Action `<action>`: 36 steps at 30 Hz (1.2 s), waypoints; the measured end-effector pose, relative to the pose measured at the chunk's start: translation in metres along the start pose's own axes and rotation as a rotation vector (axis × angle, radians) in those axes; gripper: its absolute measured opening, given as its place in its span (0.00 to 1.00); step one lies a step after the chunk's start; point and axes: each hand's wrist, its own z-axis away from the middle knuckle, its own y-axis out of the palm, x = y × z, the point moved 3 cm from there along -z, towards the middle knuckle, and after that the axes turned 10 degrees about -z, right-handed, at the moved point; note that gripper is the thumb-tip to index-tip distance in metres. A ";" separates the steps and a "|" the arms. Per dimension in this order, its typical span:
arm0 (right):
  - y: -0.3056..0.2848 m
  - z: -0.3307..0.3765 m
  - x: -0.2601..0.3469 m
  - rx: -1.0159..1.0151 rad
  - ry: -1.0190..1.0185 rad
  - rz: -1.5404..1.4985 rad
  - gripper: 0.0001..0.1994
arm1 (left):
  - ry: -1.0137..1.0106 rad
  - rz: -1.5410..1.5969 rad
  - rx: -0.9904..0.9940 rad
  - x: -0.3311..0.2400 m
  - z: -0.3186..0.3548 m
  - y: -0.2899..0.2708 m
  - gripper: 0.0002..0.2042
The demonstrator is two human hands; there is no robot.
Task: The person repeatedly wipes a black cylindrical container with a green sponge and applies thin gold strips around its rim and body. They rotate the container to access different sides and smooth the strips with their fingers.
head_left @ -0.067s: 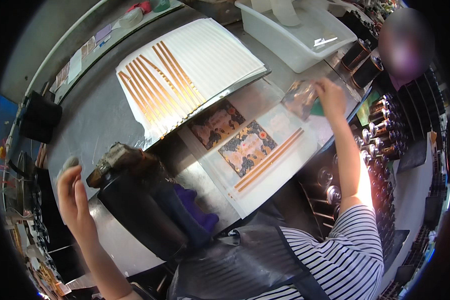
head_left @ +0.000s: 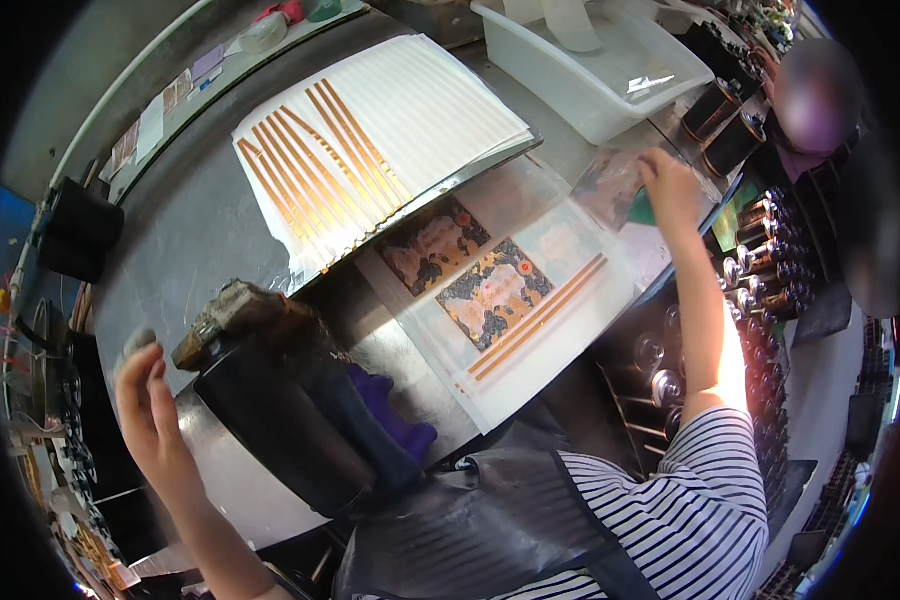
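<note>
My right hand (head_left: 673, 198) pinches the edge of a thin clear sheet with a brownish print (head_left: 606, 188) at the far right of the work table. A green piece (head_left: 641, 208) shows just under its fingers. On the left, my left hand (head_left: 158, 420) is raised with curled fingers; a small grey piece (head_left: 139, 342) at its fingertips is too blurred to name. Beside that hand stands a large black cylinder (head_left: 275, 420) with a brown, wrapped-looking end (head_left: 240, 318). Two dark patterned printed squares (head_left: 498, 295) lie on a pale sheet (head_left: 505, 395) in front of me, next to copper-coloured strips (head_left: 540, 322).
A tilted board with white paper (head_left: 450, 100) holds several copper-coloured strips (head_left: 320, 170). Behind it is a translucent plastic tub (head_left: 600, 105). Several dark cylinders (head_left: 740, 140) stand at right, near another person. A purple cloth-like piece (head_left: 385, 415) sits against the black cylinder.
My right hand has shifted slightly to the right, and the clear sheet under it looks flatter and paler. The left hand has dipped a little. The other person at right has moved slightly.
</note>
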 end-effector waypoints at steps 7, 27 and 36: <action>-0.089 0.021 0.104 -0.113 -0.362 -0.016 0.08 | -0.203 0.306 0.141 -0.013 0.089 0.059 0.49; -0.208 0.121 0.329 0.937 -0.723 -0.640 0.07 | -0.175 0.796 0.290 0.004 0.087 0.045 0.45; -0.099 0.127 0.381 1.378 -0.240 -1.328 0.09 | -0.149 0.939 0.223 0.013 0.089 0.019 0.34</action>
